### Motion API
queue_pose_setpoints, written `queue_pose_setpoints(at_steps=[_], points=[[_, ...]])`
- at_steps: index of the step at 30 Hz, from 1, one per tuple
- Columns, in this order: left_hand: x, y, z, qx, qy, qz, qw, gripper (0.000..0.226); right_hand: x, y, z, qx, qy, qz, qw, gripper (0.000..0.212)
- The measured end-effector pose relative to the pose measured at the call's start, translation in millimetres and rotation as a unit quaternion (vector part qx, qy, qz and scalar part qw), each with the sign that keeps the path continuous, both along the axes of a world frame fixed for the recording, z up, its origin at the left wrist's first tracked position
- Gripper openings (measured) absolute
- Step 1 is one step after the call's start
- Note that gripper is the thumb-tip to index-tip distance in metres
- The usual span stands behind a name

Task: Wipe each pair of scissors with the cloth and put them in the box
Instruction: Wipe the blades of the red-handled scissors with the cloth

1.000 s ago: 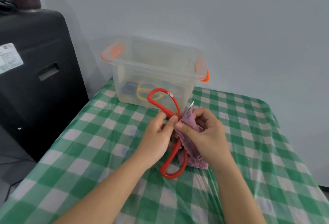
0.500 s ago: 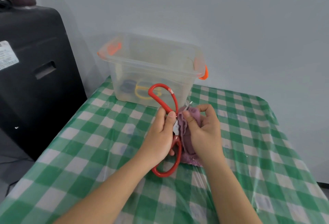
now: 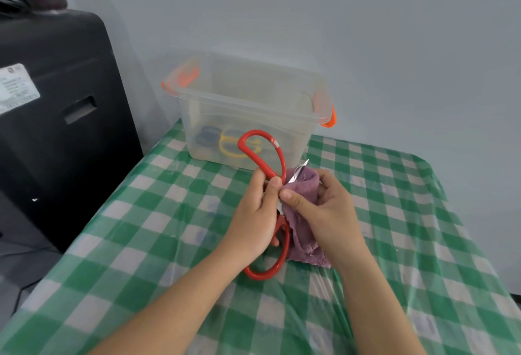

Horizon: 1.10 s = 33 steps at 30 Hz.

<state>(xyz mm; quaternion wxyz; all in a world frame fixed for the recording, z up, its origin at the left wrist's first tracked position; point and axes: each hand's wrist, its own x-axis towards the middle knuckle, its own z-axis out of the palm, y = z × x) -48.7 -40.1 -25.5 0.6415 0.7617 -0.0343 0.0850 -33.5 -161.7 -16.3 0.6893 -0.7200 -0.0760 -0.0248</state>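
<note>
My left hand grips red-handled scissors at the handle shanks, held spread wide with one loop up and one loop down near the table. My right hand holds a purple cloth wrapped around a blade, whose silver tip pokes out above the cloth. Behind them stands a clear plastic box with orange latches. Yellow-handled scissors and blue-handled scissors lie inside it, seen blurred through the wall.
A green-and-white checked tablecloth under clear plastic covers the table. A black cabinet stands at the left, beside the table edge. The grey wall is close behind the box.
Both hands stay together on the scissors and cloth. My right hand has shifted the cloth along the blade. The lower red loop sits a little lower than half a second ago.
</note>
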Motion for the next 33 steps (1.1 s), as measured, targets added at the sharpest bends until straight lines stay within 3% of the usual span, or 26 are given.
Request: queue_pose_setpoints(at_steps=[4,9,12,16,19,23,27,33], points=[[1,-1,-5,0.049,-0.017,0.003,0.999,0.019,3,3,-4,-0.027,-0.023,-0.075,0.997,0.008],[2,-4,-9,0.063,-0.016,-0.002,0.998,0.018,3,5,-5,-0.045,-0.045,-0.122,0.991,0.012],[2,-4,-6,0.043,-0.013,-0.01,0.999,0.021,5,1,-7,-0.005,0.003,-0.098,0.995,0.028],[1,1,-1,-0.01,0.0,-0.002,1.0,0.016,7,-11,-2,0.128,0.067,-0.003,0.989,0.022],[1,2,-1,-0.017,0.0,0.003,1.0,0.013,3,-7,1,0.083,0.044,0.036,0.995,0.02],[2,0,-6,0.046,-0.037,0.008,0.998,0.017,2,2,-3,0.035,0.017,-0.047,0.998,0.015],[3,0,-9,0.058,-0.036,-0.003,0.998,0.019,4,2,-5,0.066,0.046,-0.073,0.994,0.015],[1,3,-3,0.011,-0.021,-0.007,1.0,0.017,5,-5,1,0.134,0.095,-0.008,0.986,0.015]])
